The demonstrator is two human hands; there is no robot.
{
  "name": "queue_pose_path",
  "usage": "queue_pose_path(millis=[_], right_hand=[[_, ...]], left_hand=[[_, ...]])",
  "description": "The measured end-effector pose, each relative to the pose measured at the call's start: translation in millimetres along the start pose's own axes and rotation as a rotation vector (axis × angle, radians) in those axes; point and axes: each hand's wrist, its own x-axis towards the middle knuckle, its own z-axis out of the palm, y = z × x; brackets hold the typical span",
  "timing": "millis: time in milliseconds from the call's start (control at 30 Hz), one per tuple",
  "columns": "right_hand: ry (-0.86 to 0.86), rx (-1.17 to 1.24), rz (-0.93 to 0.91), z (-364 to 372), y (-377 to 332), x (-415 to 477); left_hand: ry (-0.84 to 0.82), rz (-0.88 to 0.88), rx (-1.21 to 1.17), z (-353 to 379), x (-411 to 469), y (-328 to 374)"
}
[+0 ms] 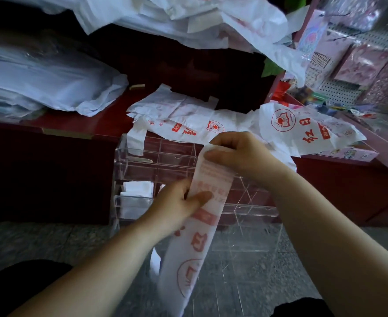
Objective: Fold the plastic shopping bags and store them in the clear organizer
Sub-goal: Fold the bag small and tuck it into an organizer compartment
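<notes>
Between left hand (pixel 177 208) and right hand (pixel 239 154), white bag (pixel 213 177), red print (pixel 199 242) unreadable.

A dark red counter (pixel 348 186) stands on grey speckled floor (pixel 28 243), beside a white pegboard rack (pixel 339 88).

The fingers of the left hand (pixel 174 208) are hidden behind the folded bag strip (pixel 195 243), whose small red print is too blurred to read. The heap of white bags (pixel 154 17) is cut off by the picture's top edge
</notes>
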Motion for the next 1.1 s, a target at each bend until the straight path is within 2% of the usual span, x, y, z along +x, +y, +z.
queue_pose_path(millis=[200,500,700,800,967,1100], right_hand=[[0.023,-0.023,0.035,8.9,5.3,12.2],[0.307,0.193,0.123,-7.8,23.3,21.0],[0.465,0.250,0.215,-29.3,51.9,17.3],[0.540,0.293,0.251,-36.8,64.9,12.9],[0.595,0.279,0.281,-47.5,80.7,9.1],[0.568,0.404,0.297,-49.3,84.4,8.1]], left_hand=[[-0.105,-0.168,-0.274,-2.0,0.3,-7.9],[-0.109,-0.267,-0.306,9.2,-1.8,-17.0],[-0.068,-0.246,-0.028,-0.3,4.0,-31.8],[-0.110,-0.275,0.129,-5.2,5.3,-39.3],[-0.204,-0.309,0.289,-13.3,2.8,-44.0],[-0.236,-0.324,0.397,-16.7,3.1,-48.9]])
